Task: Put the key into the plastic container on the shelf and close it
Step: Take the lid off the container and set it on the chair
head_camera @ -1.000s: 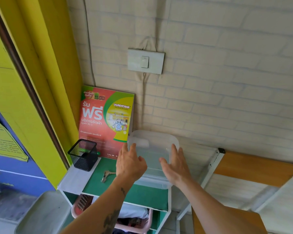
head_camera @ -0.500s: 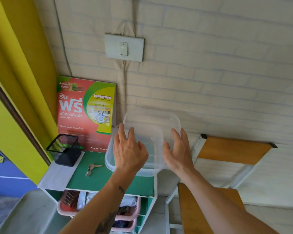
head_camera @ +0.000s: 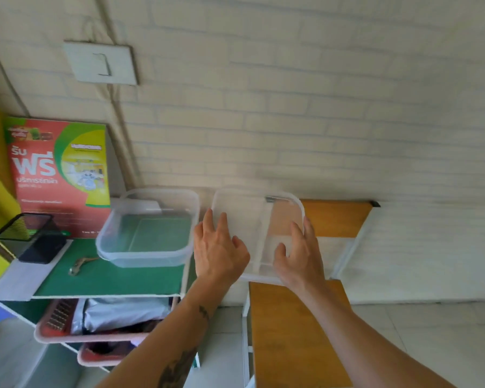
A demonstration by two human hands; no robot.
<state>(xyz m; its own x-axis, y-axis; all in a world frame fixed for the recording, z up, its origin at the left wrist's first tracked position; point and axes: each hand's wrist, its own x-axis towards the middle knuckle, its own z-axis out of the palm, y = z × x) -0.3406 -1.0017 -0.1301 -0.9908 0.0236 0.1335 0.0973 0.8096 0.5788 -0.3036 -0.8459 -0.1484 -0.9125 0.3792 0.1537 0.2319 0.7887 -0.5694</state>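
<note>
A clear plastic container [head_camera: 149, 228] stands open on the green shelf top [head_camera: 109, 278], its inside bare. Its clear lid [head_camera: 259, 219] is off and held in the air to the right of the shelf, above a wooden chair. My left hand [head_camera: 219, 247] grips the lid's left edge and my right hand [head_camera: 301, 253] grips its right part. The metal key [head_camera: 80, 266] lies flat on the green top, left of and in front of the container, touched by neither hand.
A black mesh pen holder [head_camera: 30, 238] stands at the shelf's left. A red and green leaflet [head_camera: 59, 175] leans on the wall behind. Pink baskets [head_camera: 95, 323] fill the lower shelves. The wooden chair [head_camera: 294, 331] stands right of the shelf. A light switch [head_camera: 101, 63] is on the brick wall.
Both hands have lifted the lid off the container and carried it right, over the chair. The container now stands open. The camera has swung right and nearer.
</note>
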